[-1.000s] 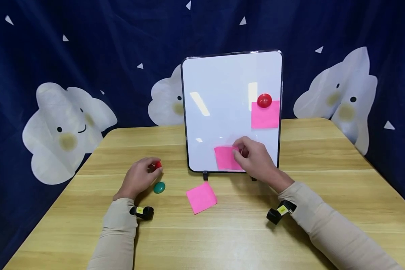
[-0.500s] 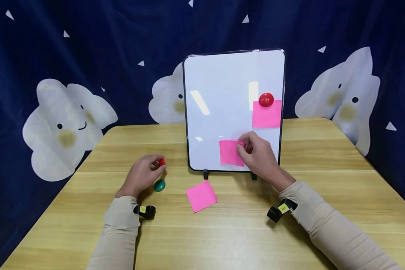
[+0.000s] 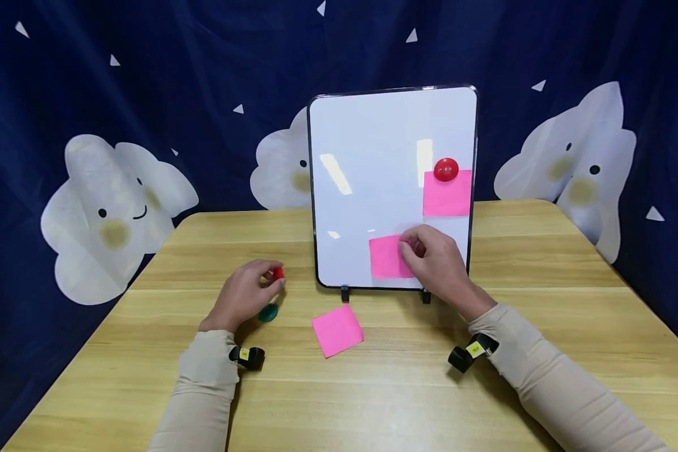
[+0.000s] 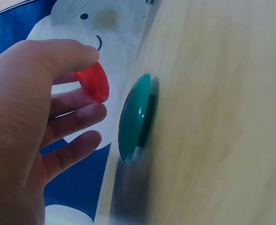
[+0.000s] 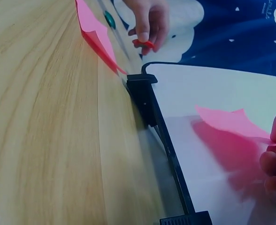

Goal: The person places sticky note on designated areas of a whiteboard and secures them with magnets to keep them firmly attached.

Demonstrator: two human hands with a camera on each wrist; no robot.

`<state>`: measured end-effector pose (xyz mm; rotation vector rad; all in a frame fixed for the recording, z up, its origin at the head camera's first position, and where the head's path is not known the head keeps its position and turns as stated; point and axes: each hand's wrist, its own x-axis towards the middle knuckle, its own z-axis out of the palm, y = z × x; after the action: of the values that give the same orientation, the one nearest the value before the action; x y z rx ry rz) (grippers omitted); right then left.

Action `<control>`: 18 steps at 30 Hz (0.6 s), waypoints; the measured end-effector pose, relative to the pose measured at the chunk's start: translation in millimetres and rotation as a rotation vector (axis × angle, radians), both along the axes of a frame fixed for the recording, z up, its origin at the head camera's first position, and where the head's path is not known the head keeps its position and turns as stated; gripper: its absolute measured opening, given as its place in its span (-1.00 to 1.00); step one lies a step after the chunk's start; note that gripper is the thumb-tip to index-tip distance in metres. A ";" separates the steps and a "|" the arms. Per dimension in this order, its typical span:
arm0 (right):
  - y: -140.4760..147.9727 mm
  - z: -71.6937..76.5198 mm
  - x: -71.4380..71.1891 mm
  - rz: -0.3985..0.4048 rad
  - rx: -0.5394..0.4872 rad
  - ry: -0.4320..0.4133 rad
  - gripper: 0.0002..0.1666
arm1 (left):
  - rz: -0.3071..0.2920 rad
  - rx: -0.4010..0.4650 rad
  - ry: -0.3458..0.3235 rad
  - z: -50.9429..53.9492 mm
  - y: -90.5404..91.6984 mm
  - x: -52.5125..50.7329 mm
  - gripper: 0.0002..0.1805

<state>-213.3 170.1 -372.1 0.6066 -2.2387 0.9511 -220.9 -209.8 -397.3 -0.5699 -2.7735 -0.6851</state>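
Observation:
Between thumb and fingers my left hand [image 3: 242, 294] pinches a red round magnet [image 4: 95, 82], raised over the table. Just below that hand lies a green round magnet [image 4: 135, 119], domed side up. My right hand [image 3: 437, 260] pinches a pink sticky note [image 3: 385, 257] by its right edge, in front of the lower part of the whiteboard [image 3: 367, 169]. In the right wrist view the note's far edge stands off the board and casts a pink reflection. Higher on the board, a second red magnet [image 3: 446, 169] sits at the top of another pink sticky note [image 3: 447, 194].
A further pink sticky note [image 3: 338, 331] lies on the wooden table [image 3: 339, 402] in front of the board, one edge curled. Black feet [image 3: 345, 294] support the whiteboard. A dark blue curtain [image 3: 215, 56] with cloud prints hangs behind.
My right hand has lifted the pinched note slightly up and right along the board. The left hand has shifted a little right with the red magnet, off the table.

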 end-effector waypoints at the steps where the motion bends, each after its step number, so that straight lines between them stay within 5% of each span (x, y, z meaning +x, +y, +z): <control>1: -0.1 0.3 0.2 -0.005 0.006 0.001 -0.90 | -0.001 -0.001 0.001 0.4 0.6 0.1 -0.58; 18: -1.5 -0.9 2.8 -0.050 0.099 0.012 -0.66 | -0.022 -0.041 0.043 2.6 6.1 1.4 -0.62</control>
<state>-210.4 168.6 -373.0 0.5951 -2.2901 0.8140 -219.4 -203.7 -394.7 -0.6163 -2.7513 -0.6143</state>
